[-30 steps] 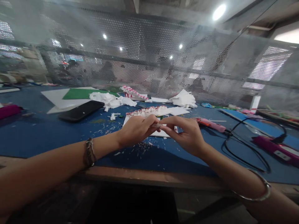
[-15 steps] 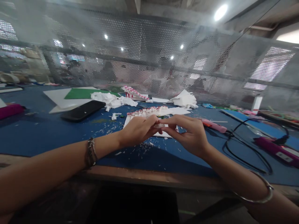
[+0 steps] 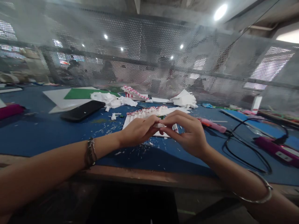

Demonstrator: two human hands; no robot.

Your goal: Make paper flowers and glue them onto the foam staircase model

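My left hand (image 3: 137, 131) is closed, its thumb and fingers pinching a small white piece (image 3: 159, 125) of soft-looking material, mostly hidden by the fingers. From the other side, the fingertips and thumb of my right hand (image 3: 188, 132) close on the right end of that piece. Just beyond the hands lies a row of white folded pieces with red edges (image 3: 149, 110), resting on a white sheet (image 3: 127, 120) that my hands partly cover. White scraps (image 3: 144, 147) are scattered on the blue tabletop below my hands.
A black phone (image 3: 83, 111), crumpled white material (image 3: 107, 99) and a green sheet (image 3: 79, 93) lie left. Behind stand a pink-and-white striped piece (image 3: 134, 93) and a white stack (image 3: 184, 99). Rightward are a pink tool (image 3: 213, 125), black cable (image 3: 252, 149) and purple power strip (image 3: 277, 151).
My right hand has shifted slightly, its fingers bending a little more around the white piece. My left hand stays almost in place.
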